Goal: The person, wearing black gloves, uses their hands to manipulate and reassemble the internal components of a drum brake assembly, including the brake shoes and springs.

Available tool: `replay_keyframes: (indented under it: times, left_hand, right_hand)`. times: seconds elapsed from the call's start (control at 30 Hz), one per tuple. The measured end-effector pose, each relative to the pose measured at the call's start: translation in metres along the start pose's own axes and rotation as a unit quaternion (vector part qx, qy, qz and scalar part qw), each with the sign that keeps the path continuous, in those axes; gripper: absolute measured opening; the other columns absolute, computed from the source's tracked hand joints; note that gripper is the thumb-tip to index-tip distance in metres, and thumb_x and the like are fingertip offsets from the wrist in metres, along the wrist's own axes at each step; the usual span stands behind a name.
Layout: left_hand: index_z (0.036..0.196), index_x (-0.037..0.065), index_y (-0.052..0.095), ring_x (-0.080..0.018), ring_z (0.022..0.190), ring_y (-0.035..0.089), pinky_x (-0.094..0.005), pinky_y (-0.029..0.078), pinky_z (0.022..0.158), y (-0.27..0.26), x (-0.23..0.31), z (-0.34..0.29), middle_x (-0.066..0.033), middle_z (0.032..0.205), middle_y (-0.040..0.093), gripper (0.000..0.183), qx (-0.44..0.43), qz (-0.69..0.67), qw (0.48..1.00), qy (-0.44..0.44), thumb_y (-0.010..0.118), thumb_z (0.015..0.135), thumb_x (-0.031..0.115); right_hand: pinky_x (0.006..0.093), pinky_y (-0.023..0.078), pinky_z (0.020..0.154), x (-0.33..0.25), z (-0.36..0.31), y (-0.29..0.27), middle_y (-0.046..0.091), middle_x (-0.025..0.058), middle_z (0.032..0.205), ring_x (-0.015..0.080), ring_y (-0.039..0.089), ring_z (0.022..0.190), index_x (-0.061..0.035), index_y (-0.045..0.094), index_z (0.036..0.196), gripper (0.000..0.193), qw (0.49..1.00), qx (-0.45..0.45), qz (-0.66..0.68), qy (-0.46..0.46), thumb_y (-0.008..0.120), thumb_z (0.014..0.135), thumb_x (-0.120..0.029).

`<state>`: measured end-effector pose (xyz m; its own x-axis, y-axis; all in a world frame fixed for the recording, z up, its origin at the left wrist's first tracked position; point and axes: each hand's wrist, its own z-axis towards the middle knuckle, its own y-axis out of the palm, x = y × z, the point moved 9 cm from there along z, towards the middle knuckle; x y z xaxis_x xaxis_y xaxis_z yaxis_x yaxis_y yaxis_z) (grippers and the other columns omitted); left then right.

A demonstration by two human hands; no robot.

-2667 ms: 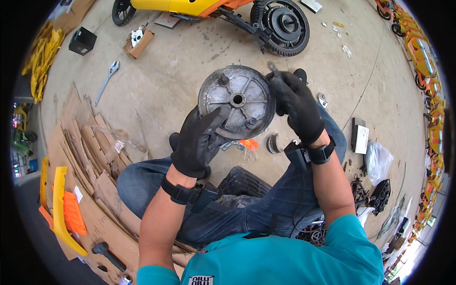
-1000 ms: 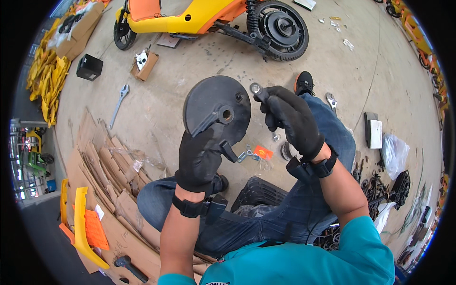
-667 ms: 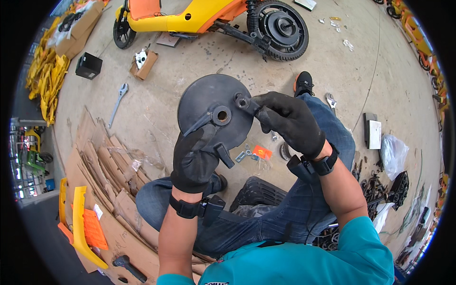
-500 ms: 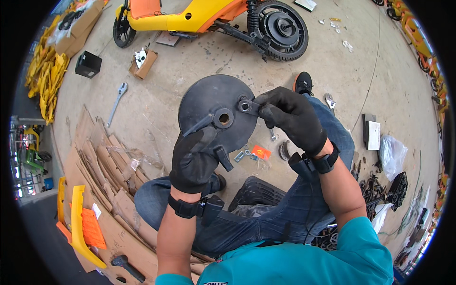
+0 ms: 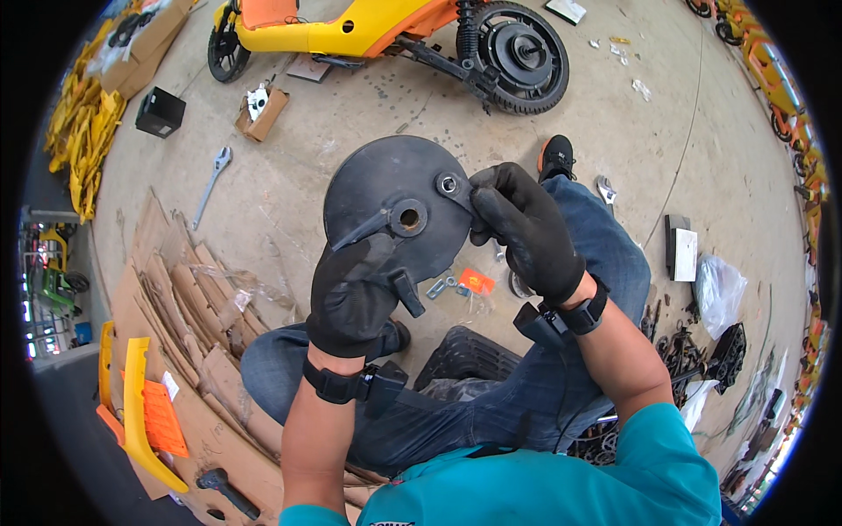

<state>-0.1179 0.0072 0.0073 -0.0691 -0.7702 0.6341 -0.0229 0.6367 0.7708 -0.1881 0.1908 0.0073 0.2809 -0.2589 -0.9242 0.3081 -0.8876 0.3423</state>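
A round black drum brake plate [image 5: 368, 188] with a central hole is held up in front of me, its flat face toward the view. My left hand [image 5: 353, 294], in a black glove, is closed around its lower left edge. On the plate's upper right side, a small brake lever arm [image 5: 451, 189] sits on a pivot. My right hand [image 5: 526, 223], also gloved in black, pinches the outer end of that arm between thumb and fingers. The fingers behind the plate are hidden.
A yellow scooter [image 5: 351, 39] with a bare rear hub wheel lies beyond. An adjustable wrench [image 5: 210, 187], a small open box [image 5: 263, 114] and a black box [image 5: 160, 112] are on the floor. Flattened cardboard [image 5: 189, 307] lies left, a clear bag [image 5: 719, 294] right, an orange packet [image 5: 476, 281] below the plate.
The brake lever arm has turned so its outer end points lower, with my right hand moving along with it. The plate has shifted slightly left; my left hand still grips it.
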Motion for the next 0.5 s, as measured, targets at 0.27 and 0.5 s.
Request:
replay_keyframes:
  times: [0.27,0.5]
  left_hand:
    - [0.123,-0.003,0.064,-0.0299,0.115,0.064,-0.0455,0.055,0.095,-0.006,0.005,-0.004,-0.0170,0.127,0.065,0.026,-0.004,0.151,0.988,-0.011,0.058,0.100,0.006]
    - [0.125,0.001,0.062,-0.0225,0.112,0.065,-0.0380,0.055,0.094,-0.010,0.000,-0.006,-0.0140,0.125,0.065,0.028,0.006,0.087,0.996,0.001,0.060,0.097,0.003]
  right_hand:
    - [0.0263,0.055,0.069,0.003,0.000,-0.003,0.061,0.0026,0.085,0.0076,0.059,0.077,-0.0020,0.060,0.099,0.024,0.997,0.008,-0.067,0.032,0.067,0.099,-0.025]
    - [0.0286,0.057,0.071,0.005,-0.002,-0.001,0.060,0.0030,0.082,0.0086,0.061,0.076,-0.0018,0.060,0.092,0.028,0.996,0.014,-0.079,0.045,0.068,0.098,-0.028]
